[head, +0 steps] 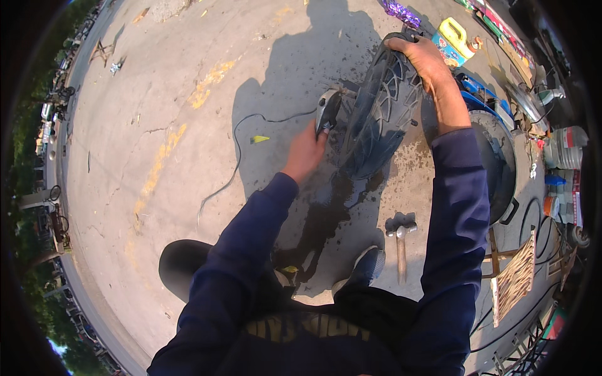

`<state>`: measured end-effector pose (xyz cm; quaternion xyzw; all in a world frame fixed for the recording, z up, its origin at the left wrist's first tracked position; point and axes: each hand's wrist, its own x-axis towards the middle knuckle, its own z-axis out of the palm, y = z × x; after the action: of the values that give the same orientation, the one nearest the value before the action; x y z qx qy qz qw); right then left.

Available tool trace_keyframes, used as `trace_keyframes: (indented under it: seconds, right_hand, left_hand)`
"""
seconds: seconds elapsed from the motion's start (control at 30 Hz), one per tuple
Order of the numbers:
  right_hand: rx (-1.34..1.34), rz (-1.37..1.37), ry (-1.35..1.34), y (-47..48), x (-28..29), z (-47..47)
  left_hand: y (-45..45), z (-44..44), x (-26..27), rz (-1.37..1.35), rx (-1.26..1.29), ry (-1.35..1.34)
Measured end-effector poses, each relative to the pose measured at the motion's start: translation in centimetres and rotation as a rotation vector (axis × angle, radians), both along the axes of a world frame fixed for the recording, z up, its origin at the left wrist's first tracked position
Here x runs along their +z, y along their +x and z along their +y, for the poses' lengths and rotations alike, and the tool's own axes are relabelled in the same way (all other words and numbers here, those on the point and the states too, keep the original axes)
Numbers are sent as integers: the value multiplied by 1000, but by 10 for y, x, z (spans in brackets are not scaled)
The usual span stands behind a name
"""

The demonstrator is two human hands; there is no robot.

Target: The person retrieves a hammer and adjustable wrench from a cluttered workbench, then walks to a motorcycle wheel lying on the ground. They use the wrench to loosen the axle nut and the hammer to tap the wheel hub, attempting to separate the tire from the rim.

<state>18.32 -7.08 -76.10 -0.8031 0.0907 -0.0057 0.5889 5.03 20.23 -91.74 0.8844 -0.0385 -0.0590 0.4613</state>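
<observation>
A black treaded tyre [383, 113] stands on its edge on the concrete, tilted a little. My right hand [423, 61] grips its top, thumb on the near side and fingers over the tread. To the left of the tyre, my left hand [305, 150] is closed on a grey-and-black object [328, 108], whose exact kind I cannot make out. A thin dark cable [239, 141] curls over the ground from beside that object. Below the tyre spreads a dark wet patch [324, 221].
A hammer [401, 254] with a wooden handle lies near my right shoe [367, 265]. On the right are a black basin [501, 181], a low folding stool [515, 277] and clear plastic jugs [566, 148]. A yellow-and-blue jug [452, 42] sits beyond the tyre.
</observation>
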Motion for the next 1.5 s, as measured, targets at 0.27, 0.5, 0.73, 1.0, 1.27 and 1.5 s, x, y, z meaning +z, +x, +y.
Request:
trace_keyframes:
  seconds: [0.27, 0.5, 0.73, 1.0, 1.27, 1.5]
  right_hand:
    - [102, -45, 10, 2, 6, 4]
    - [16, 58, -139, 13, 5, 2]
    - [93, 35, 12, 18, 0, -13]
    - [44, 72, -78, 11, 6, -17]
    - [23, 108, -11, 10, 6, -12]
    - [44, 82, -145, 5, 16, -7]
  left_hand:
    - [22, -18, 1, -116, 75, 143]
    - [55, -23, 16, -171, 33, 431]
    - [56, -24, 18, -222, -2, 454]
    - [65, -29, 23, 27, -44, 499]
    - [63, -28, 33, -125, -58, 543]
    - [69, -24, 47, -96, -186, 612]
